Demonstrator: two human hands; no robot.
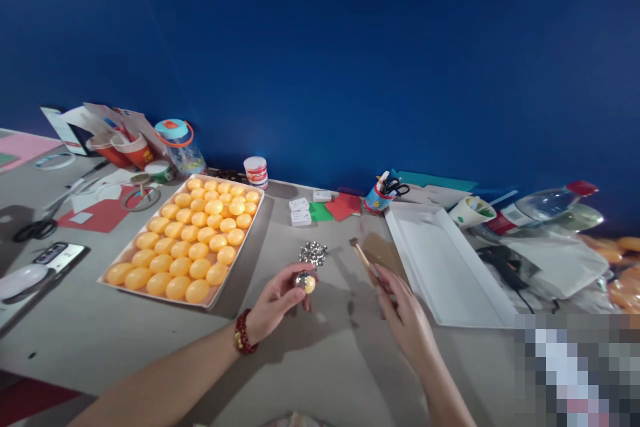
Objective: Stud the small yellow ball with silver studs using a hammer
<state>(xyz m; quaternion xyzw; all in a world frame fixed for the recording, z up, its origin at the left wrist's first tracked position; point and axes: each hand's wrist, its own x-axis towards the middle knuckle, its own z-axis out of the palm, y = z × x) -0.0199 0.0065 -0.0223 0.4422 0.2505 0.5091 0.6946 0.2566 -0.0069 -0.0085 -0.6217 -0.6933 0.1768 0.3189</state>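
Note:
My left hand (280, 300) is closed around a small ball (306, 282), part silver and shiny, part pale orange. Just beyond it lies a pile of small silver pieces (313, 253) on the grey table. In my right hand (403, 307) is a thin brush (364, 259) with a wooden-looking handle, its dark tip pointing away and to the left. The brush tip is apart from the ball. To the left, a shallow box (212, 301) holds rows of orange balls (199, 250).
A long white tray (453, 267) lies at right, beside a bottle (537, 207) and paper cup (471, 211). At the back stand a pen cup (379, 199) with scissors, small white boxes (300, 212) and a white-lidded tub (256, 172). A phone (60, 255) lies far left.

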